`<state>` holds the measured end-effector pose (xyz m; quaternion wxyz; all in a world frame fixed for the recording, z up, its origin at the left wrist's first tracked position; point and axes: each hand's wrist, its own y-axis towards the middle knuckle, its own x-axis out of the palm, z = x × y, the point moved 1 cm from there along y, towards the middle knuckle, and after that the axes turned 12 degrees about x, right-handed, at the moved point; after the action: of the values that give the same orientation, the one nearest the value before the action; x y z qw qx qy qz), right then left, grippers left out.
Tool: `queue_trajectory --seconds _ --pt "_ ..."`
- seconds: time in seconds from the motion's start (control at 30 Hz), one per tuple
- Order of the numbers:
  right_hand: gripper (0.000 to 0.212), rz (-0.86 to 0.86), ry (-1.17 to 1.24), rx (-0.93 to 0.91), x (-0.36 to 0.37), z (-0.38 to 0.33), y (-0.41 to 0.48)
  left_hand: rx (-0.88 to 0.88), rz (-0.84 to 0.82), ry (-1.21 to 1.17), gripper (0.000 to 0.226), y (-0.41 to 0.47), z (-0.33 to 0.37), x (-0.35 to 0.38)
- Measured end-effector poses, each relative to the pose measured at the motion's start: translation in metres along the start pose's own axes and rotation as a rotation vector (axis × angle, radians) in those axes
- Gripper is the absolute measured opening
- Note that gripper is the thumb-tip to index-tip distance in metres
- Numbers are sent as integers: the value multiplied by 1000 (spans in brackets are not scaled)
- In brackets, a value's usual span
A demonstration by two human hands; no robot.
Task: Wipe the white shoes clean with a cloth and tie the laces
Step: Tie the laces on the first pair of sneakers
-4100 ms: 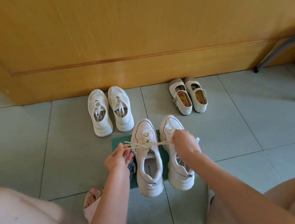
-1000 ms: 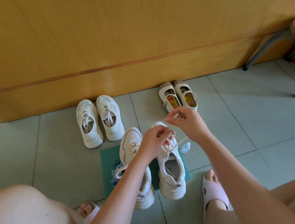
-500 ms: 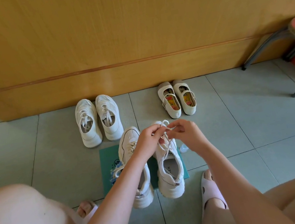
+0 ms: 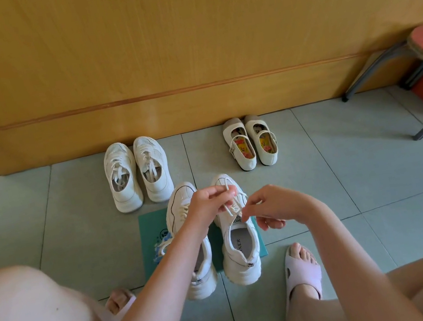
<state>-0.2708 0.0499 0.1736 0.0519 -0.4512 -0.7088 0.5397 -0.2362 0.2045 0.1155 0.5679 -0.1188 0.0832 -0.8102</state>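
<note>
Two chunky white sneakers stand side by side on a green mat (image 4: 151, 227) on the tiled floor. Over the right sneaker (image 4: 242, 251) my left hand (image 4: 208, 203) pinches a loop of its white lace (image 4: 233, 204). My right hand (image 4: 272, 206) pinches the other lace end just to the right, above the tongue. My left forearm crosses and partly hides the left sneaker (image 4: 196, 276). A blue-and-white cloth (image 4: 160, 247) peeks out at that sneaker's left side.
A second pair of white sneakers (image 4: 136, 173) and a pair of cream strap shoes (image 4: 251, 142) stand against the wooden door (image 4: 183, 38). A red stool with grey metal legs (image 4: 413, 62) is at the right. My knees and feet in pale slippers (image 4: 299, 275) frame the mat.
Both hands moved from the left sneaker's laces to the right sneaker's. In the last half second my right hand drew its lace end to the right and down.
</note>
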Motion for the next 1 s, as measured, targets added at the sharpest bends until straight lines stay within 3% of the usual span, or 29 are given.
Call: queue_trajectory --seconds 0.13,0.27,0.33,0.63,0.77,0.83,0.93,1.0 --pt "19 16 45 -14 -6 -5 -5 64 27 46 9 2 2 0" --pt "22 -231 64 80 2 -3 -8 151 6 208 18 4 0 1" --pt "25 -255 74 94 9 -2 -7 186 17 273 29 3 -2 4" --pt "17 -148 63 -68 18 -5 -5 248 139 389 26 5 -5 1" --pt "17 -191 16 -47 20 -4 -10 243 137 419 26 5 -8 0" --pt "16 -107 31 -80 20 -7 -11 239 138 421 26 5 -9 0" --pt "17 162 151 -156 15 -8 -10 250 134 456 19 4 -7 0" --pt "17 102 120 -156 13 -8 -12 263 127 444 17 3 -5 0"
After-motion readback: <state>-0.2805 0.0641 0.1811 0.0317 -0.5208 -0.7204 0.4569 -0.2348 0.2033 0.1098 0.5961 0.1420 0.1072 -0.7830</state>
